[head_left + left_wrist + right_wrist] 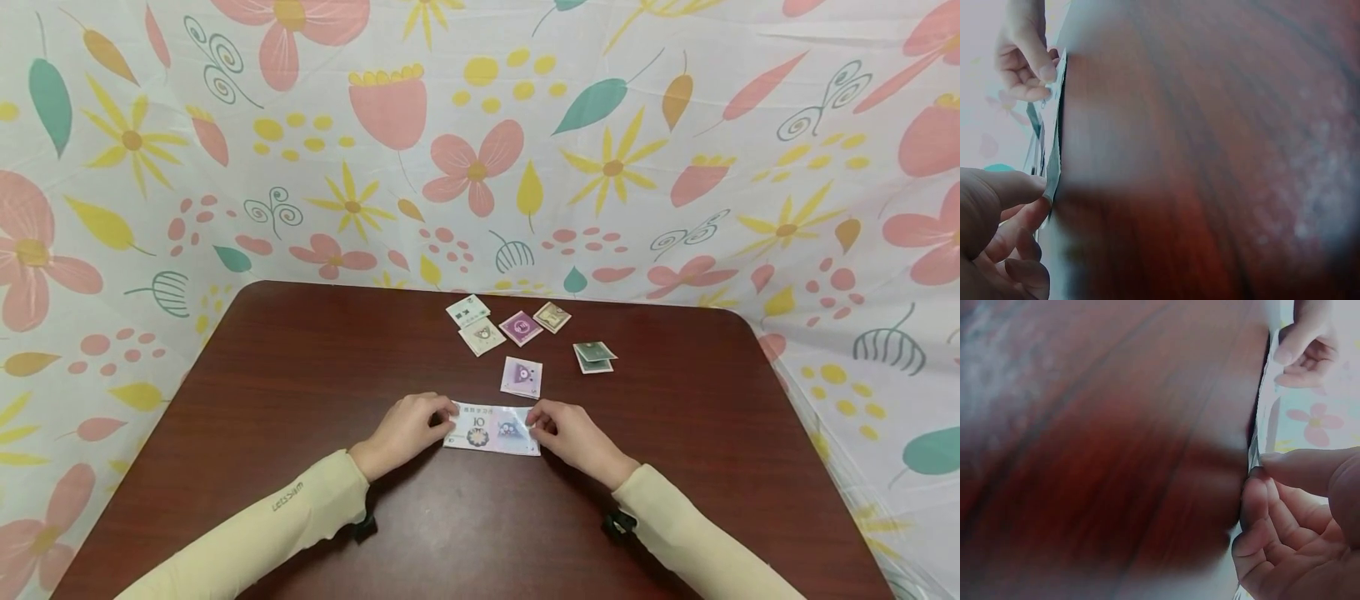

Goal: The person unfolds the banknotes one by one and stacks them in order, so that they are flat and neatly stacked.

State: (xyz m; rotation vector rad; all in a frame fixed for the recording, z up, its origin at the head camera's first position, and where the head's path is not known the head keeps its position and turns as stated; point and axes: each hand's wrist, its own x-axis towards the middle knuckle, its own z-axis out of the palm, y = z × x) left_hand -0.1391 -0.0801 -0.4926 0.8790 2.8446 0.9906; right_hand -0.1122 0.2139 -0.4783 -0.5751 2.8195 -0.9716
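Note:
A play banknote [492, 430] printed with "10" lies spread out flat between both hands, close to the tabletop. At its left end the left hand [411, 427] pinches it between thumb and fingers. The right hand [576, 435] pinches the opposite end the same way. Seen edge-on in the left wrist view, the banknote [1054, 150] is slightly bent near the left thumb. In the right wrist view, the right thumb and index finger [1255, 497] meet at the paper's edge. Just beyond it lies a folded purple note [521, 377].
Farther back on the brown table [300, 375] lie a white folded note [468, 310], a cream one [482, 337], a magenta one [521, 328] and a tan one [552, 317]. A half-open green note [595, 357] sits to their right. Patterned cloth [480, 167] hangs behind the table.

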